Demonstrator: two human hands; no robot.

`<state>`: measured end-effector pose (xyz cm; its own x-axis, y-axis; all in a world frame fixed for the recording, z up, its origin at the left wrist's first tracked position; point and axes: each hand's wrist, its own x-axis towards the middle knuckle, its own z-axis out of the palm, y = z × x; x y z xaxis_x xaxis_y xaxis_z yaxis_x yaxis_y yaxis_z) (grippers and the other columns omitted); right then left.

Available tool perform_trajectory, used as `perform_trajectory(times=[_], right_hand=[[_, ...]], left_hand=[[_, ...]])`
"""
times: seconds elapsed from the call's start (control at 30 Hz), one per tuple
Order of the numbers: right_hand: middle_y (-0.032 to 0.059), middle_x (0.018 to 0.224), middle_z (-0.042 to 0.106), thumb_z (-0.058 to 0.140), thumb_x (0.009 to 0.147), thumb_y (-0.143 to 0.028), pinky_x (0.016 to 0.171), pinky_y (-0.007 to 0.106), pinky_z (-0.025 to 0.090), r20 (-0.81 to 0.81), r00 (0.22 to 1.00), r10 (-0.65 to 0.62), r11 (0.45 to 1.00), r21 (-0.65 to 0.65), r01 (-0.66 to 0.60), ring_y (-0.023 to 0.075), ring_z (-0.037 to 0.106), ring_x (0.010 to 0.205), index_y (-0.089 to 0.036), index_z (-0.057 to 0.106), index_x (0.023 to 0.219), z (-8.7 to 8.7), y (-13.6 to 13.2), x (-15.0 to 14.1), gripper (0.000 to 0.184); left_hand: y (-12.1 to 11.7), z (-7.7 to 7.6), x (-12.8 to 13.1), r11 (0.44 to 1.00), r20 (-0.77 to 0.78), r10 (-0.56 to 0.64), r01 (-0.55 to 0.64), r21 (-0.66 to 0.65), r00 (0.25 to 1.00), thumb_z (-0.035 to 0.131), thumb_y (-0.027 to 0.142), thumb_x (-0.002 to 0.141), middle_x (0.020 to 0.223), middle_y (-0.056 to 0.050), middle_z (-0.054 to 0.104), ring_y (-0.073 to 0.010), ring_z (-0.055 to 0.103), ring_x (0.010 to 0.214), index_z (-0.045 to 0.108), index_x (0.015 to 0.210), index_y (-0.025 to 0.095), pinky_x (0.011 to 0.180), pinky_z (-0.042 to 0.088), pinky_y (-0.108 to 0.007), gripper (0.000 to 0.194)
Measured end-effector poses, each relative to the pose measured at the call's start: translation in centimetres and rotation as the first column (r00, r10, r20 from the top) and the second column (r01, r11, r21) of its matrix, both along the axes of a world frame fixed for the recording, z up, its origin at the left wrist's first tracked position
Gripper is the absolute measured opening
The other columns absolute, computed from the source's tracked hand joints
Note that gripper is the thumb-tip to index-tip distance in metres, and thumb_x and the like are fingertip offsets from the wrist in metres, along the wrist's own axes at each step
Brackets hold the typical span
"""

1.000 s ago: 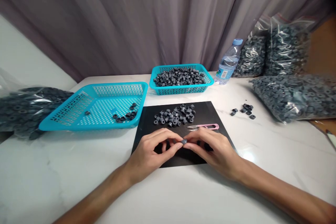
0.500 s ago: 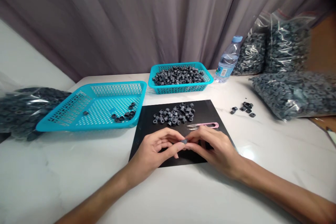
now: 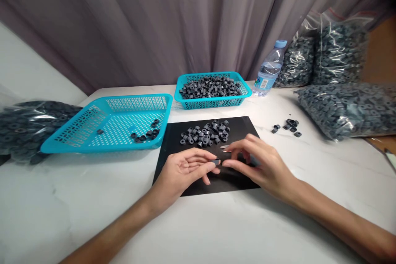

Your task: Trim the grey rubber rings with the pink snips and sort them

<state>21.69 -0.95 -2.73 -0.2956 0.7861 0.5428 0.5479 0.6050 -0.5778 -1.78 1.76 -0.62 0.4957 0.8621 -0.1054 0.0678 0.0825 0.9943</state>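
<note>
My left hand (image 3: 187, 169) pinches a small dark grey ring-shaped rubber piece (image 3: 214, 161) between thumb and index finger, above the black mat (image 3: 198, 187). Close to its right, my right hand (image 3: 258, 159) hovers with thumb and index finger apart and nothing visible between them. Under that hand lie the thread snips (image 3: 225, 147); only the blade tips show, and the pink handle is covered. A loose heap of similar grey ring pieces (image 3: 204, 134) rests on the mat just beyond both hands.
Left stands a blue basket (image 3: 107, 148) holding several pieces; behind the mat, a fuller blue basket (image 3: 213, 105). A water bottle (image 3: 269, 70), loose pieces (image 3: 291, 124) and clear bags of pieces (image 3: 349, 111) are at right. Another bag (image 3: 34, 128) lies far left.
My right hand has let go of the ring piece and moved slightly right and up, over the snips' handle. My left hand still holds the piece.
</note>
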Motion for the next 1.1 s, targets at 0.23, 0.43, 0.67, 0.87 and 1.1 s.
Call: perform_trajectory(times=[0.23, 0.43, 0.67, 0.87, 1.1], right_hand=[[0.0096, 0.108, 0.065, 0.071, 0.092, -0.038, 0.085, 0.045, 0.053, 0.278, 0.948, -0.156, 0.979, -0.081, 0.185, 0.0283, 0.057, 0.101, -0.024, 0.063, 0.112, -0.3, 1.7, 2.9, 0.026], [0.007, 0.094, 0.062, 0.065, 0.096, -0.034, 0.077, 0.038, 0.053, 0.319, 0.938, -0.136, 0.967, -0.163, 0.196, 0.0252, 0.059, 0.092, -0.022, 0.061, 0.106, -0.9, 1.6, 3.3, 0.016], [0.0096, 0.091, 0.06, 0.039, 0.107, -0.028, 0.067, 0.037, 0.046, 0.511, 0.825, -0.241, 0.969, 0.08, 0.233, 0.025, 0.058, 0.08, -0.019, 0.053, 0.095, -1.1, 1.1, 1.9, 0.02], [0.006, 0.085, 0.059, 0.034, 0.108, -0.026, 0.063, 0.034, 0.043, 0.448, 0.865, -0.226, 0.97, 0.026, 0.24, 0.0214, 0.057, 0.073, -0.022, 0.048, 0.092, -1.3, 0.9, 1.6, 0.02], [0.0007, 0.081, 0.056, 0.036, 0.108, -0.04, 0.061, 0.028, 0.044, 0.026, 0.973, -0.229, 0.944, -0.237, 0.228, 0.0152, 0.053, 0.066, -0.023, 0.047, 0.102, 0.0, -0.4, 0.0, 0.022]], left_hand=[[0.2, -0.2, 0.3, 0.998, 0.043, 0.006, -0.003, -0.064, 0.999, 0.08, 0.025, 0.084, 0.103, -0.012, 0.081, -0.0274, 0.079, 0.097, 0.074, 0.099, 0.012, 0.073, 0.066, -0.028, 0.021], [0.4, -0.1, 0.2, 1.0, 0.025, 0.008, -0.007, -0.024, 1.0, 0.08, 0.025, 0.083, 0.102, -0.012, 0.081, -0.0242, 0.079, 0.086, 0.076, 0.097, 0.012, 0.065, 0.063, -0.025, 0.019], [0.7, -0.1, 0.0, 0.999, -0.008, 0.041, -0.041, -0.018, 0.999, 0.079, 0.026, 0.085, 0.098, -0.01, 0.082, -0.0142, 0.074, 0.073, 0.08, 0.1, 0.015, 0.067, 0.059, -0.02, 0.019], [0.7, -0.1, 0.1, 0.999, -0.036, 0.035, -0.035, -0.024, 0.999, 0.079, 0.027, 0.085, 0.099, -0.01, 0.082, -0.013, 0.071, 0.07, 0.081, 0.099, 0.017, 0.066, 0.057, -0.021, 0.018], [0.7, -0.2, 0.1, 1.0, -0.029, 0.004, -0.004, -0.007, 1.0, 0.076, 0.03, 0.087, 0.094, -0.01, 0.081, -0.0134, 0.067, 0.065, 0.081, 0.102, 0.016, 0.062, 0.055, -0.024, 0.021]])
